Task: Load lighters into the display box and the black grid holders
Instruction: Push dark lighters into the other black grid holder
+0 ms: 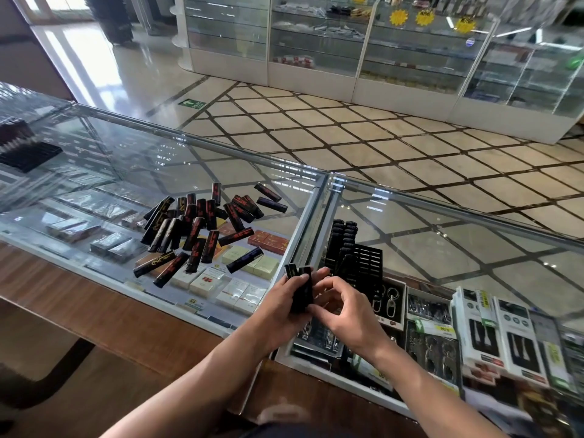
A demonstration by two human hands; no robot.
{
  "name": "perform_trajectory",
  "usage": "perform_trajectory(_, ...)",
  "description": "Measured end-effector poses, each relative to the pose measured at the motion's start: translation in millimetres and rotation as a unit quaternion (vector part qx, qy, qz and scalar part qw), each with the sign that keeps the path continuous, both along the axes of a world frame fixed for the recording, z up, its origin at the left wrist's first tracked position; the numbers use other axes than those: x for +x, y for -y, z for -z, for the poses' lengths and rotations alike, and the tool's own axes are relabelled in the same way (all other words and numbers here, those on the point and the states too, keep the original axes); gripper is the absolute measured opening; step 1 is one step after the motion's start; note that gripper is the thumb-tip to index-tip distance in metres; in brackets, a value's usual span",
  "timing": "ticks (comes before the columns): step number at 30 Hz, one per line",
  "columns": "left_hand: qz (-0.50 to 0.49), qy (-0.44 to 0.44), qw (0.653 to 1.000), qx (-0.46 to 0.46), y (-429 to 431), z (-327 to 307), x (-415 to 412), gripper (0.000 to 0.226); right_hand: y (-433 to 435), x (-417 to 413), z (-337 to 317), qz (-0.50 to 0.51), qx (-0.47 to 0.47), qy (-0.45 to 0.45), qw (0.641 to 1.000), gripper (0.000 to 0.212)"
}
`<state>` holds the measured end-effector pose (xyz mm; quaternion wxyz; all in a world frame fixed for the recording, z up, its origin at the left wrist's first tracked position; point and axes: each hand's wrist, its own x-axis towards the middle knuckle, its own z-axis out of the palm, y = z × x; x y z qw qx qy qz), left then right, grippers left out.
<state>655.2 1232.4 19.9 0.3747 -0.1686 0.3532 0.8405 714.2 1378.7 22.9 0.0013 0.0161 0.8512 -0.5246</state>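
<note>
Left hand (284,298): fingers curled round an upright lighter bundle (301,289). Right hand (344,311): fingers curled, thumb and fingertips pinching the same bundle. Black grid holder (368,263), partly filled, stands just beyond both hands. Loose lighters (202,229) lie on the glass counter (94,153), left of and beyond the left hand.

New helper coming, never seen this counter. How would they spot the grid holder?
On the glass counter, look just right of the metal seam, beyond the right hand. The grid holder is the black slotted tray, lighters upright in its left rows, unlike the loose pile.
</note>
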Motion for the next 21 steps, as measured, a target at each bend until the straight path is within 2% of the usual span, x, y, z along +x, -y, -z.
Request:
perform_trajectory(6, -0.008, -0.022, 1.0, -0.019, 4, -5, 2, 0.026, -12, 3, -2, 0.083, -0.07, 0.01, 0.994, 0.016)
perform_trajectory(12, 0.006, -0.026, 0.999, -0.027, 3, -10, 4, 0.027, -31, 3, -1, 0.17, -0.125, -0.038, 0.977, 0.012)
perform_trajectory(15, 0.014, -0.031, 0.999, -0.022, 4, -12, 5, 0.028, -31, 2, -10, 0.173, -0.171, -0.049, 0.969, 0.02)
perform_trajectory(21, 0.027, -0.044, 0.999, -0.01, 5, -10, 6, 0.027, -30, -1, -19, 0.158, -0.184, -0.07, 0.968, 0.023)
